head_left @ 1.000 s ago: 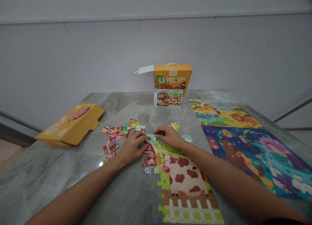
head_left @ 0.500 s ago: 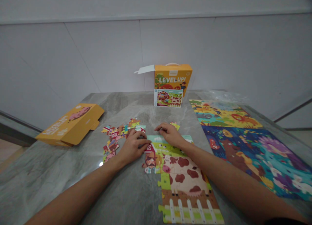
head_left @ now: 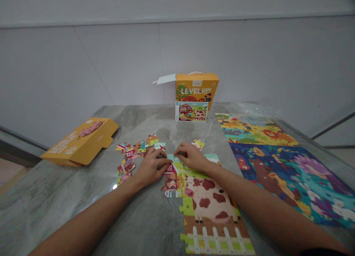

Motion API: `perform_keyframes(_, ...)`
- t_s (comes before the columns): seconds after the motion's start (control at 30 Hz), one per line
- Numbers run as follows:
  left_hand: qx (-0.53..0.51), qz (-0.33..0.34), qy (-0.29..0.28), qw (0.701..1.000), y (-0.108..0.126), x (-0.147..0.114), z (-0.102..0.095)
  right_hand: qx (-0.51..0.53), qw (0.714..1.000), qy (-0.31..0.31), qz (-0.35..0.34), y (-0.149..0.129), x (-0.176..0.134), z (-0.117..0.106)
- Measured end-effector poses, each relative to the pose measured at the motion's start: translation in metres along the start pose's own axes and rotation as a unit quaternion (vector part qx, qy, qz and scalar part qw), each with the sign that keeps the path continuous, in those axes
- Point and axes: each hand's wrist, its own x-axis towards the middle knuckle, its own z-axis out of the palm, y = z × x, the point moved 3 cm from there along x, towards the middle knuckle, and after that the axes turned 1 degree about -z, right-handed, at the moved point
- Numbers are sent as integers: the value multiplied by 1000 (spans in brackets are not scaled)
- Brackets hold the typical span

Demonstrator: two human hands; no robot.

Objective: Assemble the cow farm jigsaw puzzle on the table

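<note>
A partly joined farm jigsaw puzzle (head_left: 206, 202) lies before me, with a spotted cow, a white fence and a moustached farmer. My left hand (head_left: 153, 166) rests at its upper left edge, thumb and fingers closed on a red barn puzzle piece (head_left: 170, 168). At the puzzle's top edge is my right hand (head_left: 193, 157), its fingers bent and drawn together, tips touching the upper left corner. Whatever is under those tips is hidden. Loose puzzle pieces (head_left: 130, 153) lie beyond and left of my left hand. One more loose piece (head_left: 198, 143) sits just behind my right hand.
An orange box (head_left: 197, 86) stands at the back with a farm picture card (head_left: 192, 112) leaning on it. Another orange box (head_left: 83, 141) lies at left. On the right are a savanna puzzle (head_left: 257, 130) and a dark blue animal puzzle (head_left: 291, 182). Clear plastic (head_left: 255, 108) lies behind them.
My right hand has shifted slightly left and down, its fingertips now at the puzzle's top edge with the fingers more drawn in. My left hand has stayed put.
</note>
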Motion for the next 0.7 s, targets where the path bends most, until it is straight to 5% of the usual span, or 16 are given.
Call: perform_keyframes(0.7,10,6,-3,1000,0,-1,0,-9,1000,-13,-26,3,-2,3)
